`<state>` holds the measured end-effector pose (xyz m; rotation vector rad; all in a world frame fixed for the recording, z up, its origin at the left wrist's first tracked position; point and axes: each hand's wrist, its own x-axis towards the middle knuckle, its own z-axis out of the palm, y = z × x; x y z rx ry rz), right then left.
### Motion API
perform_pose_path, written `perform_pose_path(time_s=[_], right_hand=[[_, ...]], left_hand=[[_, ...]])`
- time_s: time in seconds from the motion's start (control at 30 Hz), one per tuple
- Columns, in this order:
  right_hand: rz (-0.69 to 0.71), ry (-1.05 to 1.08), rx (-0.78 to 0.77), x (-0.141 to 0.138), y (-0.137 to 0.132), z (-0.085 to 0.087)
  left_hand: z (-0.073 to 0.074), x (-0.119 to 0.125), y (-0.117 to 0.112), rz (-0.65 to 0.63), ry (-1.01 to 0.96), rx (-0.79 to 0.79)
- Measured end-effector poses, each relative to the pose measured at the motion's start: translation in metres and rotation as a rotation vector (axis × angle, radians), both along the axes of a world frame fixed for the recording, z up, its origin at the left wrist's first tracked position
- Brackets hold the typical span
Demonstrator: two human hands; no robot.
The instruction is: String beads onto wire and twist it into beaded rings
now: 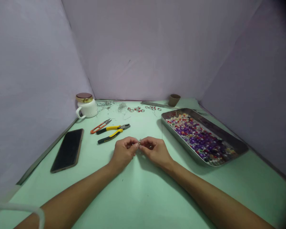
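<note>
My left hand (126,151) and my right hand (156,151) meet over the middle of the pale green table. Between their fingertips is a small beaded wire piece (139,142), its beads silvery and tiny. Both hands are closed in a pinch on it, and a short bit of thin wire shows at the left fingers. Most of the piece is hidden by the fingers. Just beyond my left hand lie yellow-and-black pliers (113,132) with orange thread snips (100,126) beside them.
A metal tray (188,151) of mixed beads stands on the right. A phone (68,151) lies at left, below a lidded white mug (88,106). Along the back are wire scraps (122,107), red-beaded rings (135,109), straight wires (157,104) and a brown cup (174,100).
</note>
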<state>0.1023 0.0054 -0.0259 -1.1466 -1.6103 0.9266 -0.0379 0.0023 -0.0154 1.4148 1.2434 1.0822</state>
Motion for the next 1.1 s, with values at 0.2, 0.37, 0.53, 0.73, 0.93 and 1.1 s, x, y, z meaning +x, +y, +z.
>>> perform_pose_path(time_s=[0.2, 0.37, 0.53, 0.73, 0.93, 1.1], right_hand=[[-0.026, -0.092, 0.123, 0.002, -0.002, 0.001], [-0.025, -0.100, 0.109, 0.002, -0.003, 0.000], [-0.014, -0.098, 0.080, 0.002, -0.003, 0.000], [0.008, -0.047, 0.045, 0.001, -0.002, -0.002], [0.023, 0.030, -0.033, -0.001, -0.002, -0.002], [0.038, 0.028, 0.071, -0.001, -0.003, -0.001]], left_hand=[[0.001, 0.000, -0.001, -0.011, 0.042, 0.008], [-0.001, -0.001, 0.001, -0.034, -0.017, -0.018], [-0.001, -0.002, 0.004, -0.054, -0.063, -0.061], [0.001, -0.005, 0.008, -0.048, -0.128, -0.096], [0.000, -0.006, 0.009, -0.091, -0.222, -0.119], [-0.002, -0.006, 0.011, -0.088, -0.378, -0.155]])
